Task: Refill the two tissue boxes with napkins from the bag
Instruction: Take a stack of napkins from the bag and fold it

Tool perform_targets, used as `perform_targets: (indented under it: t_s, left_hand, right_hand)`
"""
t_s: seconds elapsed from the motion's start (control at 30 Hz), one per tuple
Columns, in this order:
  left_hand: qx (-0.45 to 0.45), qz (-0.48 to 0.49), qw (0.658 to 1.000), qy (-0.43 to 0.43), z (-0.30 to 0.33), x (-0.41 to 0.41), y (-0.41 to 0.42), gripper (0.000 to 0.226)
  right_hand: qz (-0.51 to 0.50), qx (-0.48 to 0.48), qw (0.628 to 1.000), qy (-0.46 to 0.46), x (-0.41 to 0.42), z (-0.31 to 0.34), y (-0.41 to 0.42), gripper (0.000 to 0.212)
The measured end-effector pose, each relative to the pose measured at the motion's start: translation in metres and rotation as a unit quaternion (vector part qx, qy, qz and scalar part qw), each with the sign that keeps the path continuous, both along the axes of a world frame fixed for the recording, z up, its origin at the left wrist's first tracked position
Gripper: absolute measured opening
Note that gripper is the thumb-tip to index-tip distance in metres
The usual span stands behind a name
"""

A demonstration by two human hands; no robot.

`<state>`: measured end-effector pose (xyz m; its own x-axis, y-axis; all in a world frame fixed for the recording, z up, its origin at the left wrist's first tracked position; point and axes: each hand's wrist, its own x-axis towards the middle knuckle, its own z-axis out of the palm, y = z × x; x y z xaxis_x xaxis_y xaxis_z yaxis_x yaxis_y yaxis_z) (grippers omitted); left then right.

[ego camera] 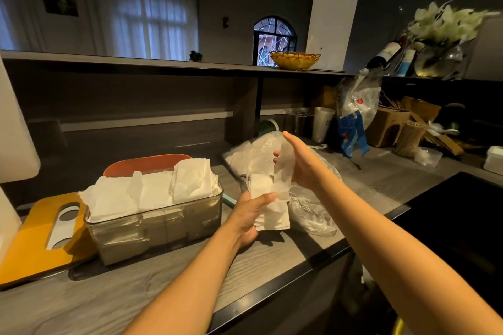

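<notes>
A clear grey tissue box stands on the counter, filled with white napkins that bulge over its rim. An orange lid or box lies just behind it. To the right of the box, my left hand grips a stack of white napkins from below. My right hand holds the thin clear plastic bag up around the stack's top, thumb and fingers on the film. More napkins inside the bag lie behind my hands.
A yellow lid with an oval slot lies left of the box. Cups, a blue-printed plastic bag and cardboard boxes crowd the back right. A black cooktop sits at right. A shelf with a yellow basket runs overhead.
</notes>
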<state>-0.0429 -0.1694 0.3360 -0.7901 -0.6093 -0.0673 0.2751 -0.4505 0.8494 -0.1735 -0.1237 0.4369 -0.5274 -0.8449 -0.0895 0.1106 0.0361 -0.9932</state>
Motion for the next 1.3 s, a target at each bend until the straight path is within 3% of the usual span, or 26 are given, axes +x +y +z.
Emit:
perform_targets:
  t_s: [0.17, 0.33, 0.5, 0.57, 0.67, 0.77, 0.83, 0.97, 1.03, 1.17, 1.3]
  left_hand:
    - [-0.057, 0.094, 0.994, -0.008, -0.002, -0.003, -0.004, 0.042]
    - [-0.072, 0.09, 0.993, -0.013, -0.003, -0.002, -0.003, 0.044]
    - [-0.037, 0.05, 0.998, -0.019, 0.0, 0.001, -0.001, 0.04]
    - [-0.021, 0.054, 0.998, -0.027, 0.002, 0.001, 0.0, 0.037]
    - [0.041, 0.072, 0.996, -0.045, 0.003, 0.0, -0.003, 0.028]
    - [0.134, 0.042, 0.99, 0.0, 0.007, 0.005, -0.006, 0.042]
    - [0.144, 0.016, 0.989, 0.043, 0.01, 0.009, -0.006, 0.053]
    - [0.081, -0.029, 0.996, 0.036, 0.011, 0.011, -0.005, 0.072]
    - [0.057, -0.044, 0.997, 0.024, 0.011, 0.012, -0.003, 0.066]
    - [-0.009, -0.068, 0.998, -0.013, 0.006, 0.009, 0.0, 0.041]
    - [-0.05, -0.051, 0.996, -0.061, -0.002, 0.002, -0.004, 0.053]
  right_hand:
    - [0.042, 0.001, 0.999, 0.008, -0.015, -0.004, 0.014, 0.063]
    - [-0.038, 0.065, 0.996, 0.052, -0.01, -0.006, 0.02, 0.028]
    - [-0.098, -0.041, 0.988, 0.115, -0.013, 0.012, 0.02, 0.017]
    - [-0.082, -0.086, 0.983, 0.142, -0.008, 0.028, 0.023, 0.004]
    - [-0.003, -0.132, 0.979, 0.157, -0.001, 0.053, 0.033, 0.006]
    - [0.097, -0.127, 0.98, 0.116, 0.006, 0.059, 0.036, 0.01]
    - [0.105, -0.088, 0.982, 0.129, 0.011, 0.046, 0.03, 0.01]
    - [0.021, -0.005, 0.972, 0.232, 0.011, 0.007, 0.012, 0.009]
    - [-0.012, 0.021, 0.963, 0.268, 0.006, -0.008, 0.007, 0.008]
    - [-0.043, 0.039, 0.97, 0.237, -0.003, -0.015, 0.0, 0.013]
    - [-0.07, -0.001, 0.979, 0.19, -0.013, -0.01, -0.003, 0.013]
